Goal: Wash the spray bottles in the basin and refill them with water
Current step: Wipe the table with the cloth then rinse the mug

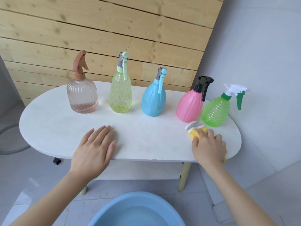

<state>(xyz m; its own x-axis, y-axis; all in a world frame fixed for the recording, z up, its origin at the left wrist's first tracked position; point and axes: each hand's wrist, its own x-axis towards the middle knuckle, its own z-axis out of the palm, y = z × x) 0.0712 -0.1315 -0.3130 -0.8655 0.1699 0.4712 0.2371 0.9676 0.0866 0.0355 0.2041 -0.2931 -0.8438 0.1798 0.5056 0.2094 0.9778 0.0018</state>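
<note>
Several spray bottles stand in a row on the white oval table (57, 128): a clear ribbed one with a brown head (82, 95), a yellow-green one (120, 93), a blue one (154, 100), a pink one with a black head (189, 105) and a green one with a white and green head (216, 111). My left hand (94, 147) lies flat and open on the table's front edge. My right hand (208, 145) presses down on a yellow sponge cloth (194, 130) just in front of the pink and green bottles. The blue basin (104, 214) with water sits on the floor below me.
A wooden slat wall rises behind the table and a grey wall stands to the right. The table has a lower shelf (138, 172) and pale legs. A grey round stool edge (9, 144) shows at the left. The floor is light tile.
</note>
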